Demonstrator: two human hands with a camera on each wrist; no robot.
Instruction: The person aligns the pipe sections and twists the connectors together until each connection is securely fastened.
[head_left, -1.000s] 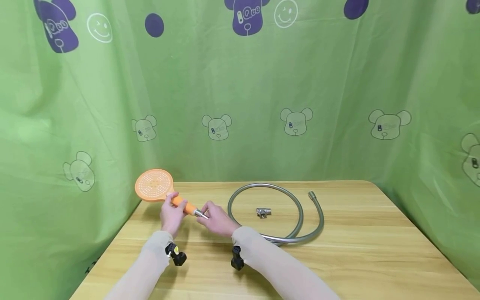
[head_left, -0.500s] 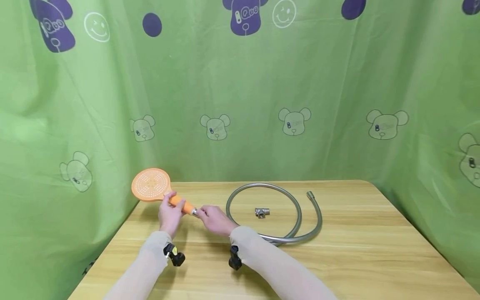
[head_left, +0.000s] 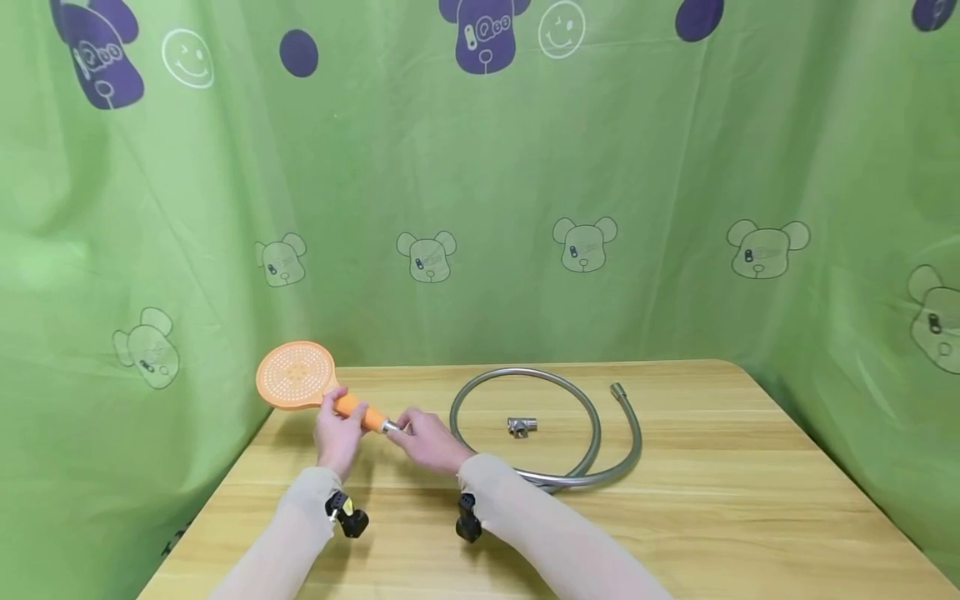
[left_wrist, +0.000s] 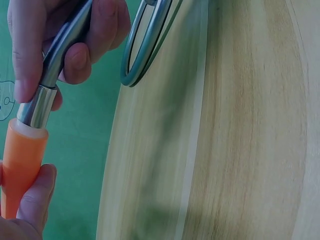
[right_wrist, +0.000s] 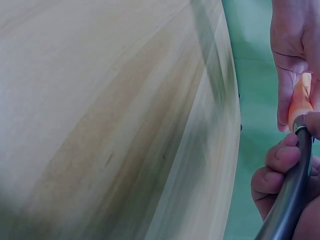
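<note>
My left hand (head_left: 338,435) grips the orange handle of a shower head (head_left: 296,375), its round perforated face tilted up above the table's left rear edge. At the handle's lower end, my right hand (head_left: 431,440) holds the metal end of a shower hose (left_wrist: 66,42). In the left wrist view the hose's metal nut (left_wrist: 38,107) sits right at the white collar of the handle, with right-hand fingers around it. The right wrist view shows the hose (right_wrist: 289,200) running back through the right hand. Most of the hose lies looped on the table, its other end (head_left: 618,390) free.
A small metal tee fitting (head_left: 522,427) lies inside the hose loop on the wooden table (head_left: 735,500). A green curtain (head_left: 495,167) with printed bears surrounds the table at the back and sides. Small black cameras (head_left: 468,518) are strapped to both wrists.
My right-hand fingers have shifted around the metal hose end, curling over it and then reopening slightly toward the handle. The left hand keeps its grip; the whole view has drifted slightly.
</note>
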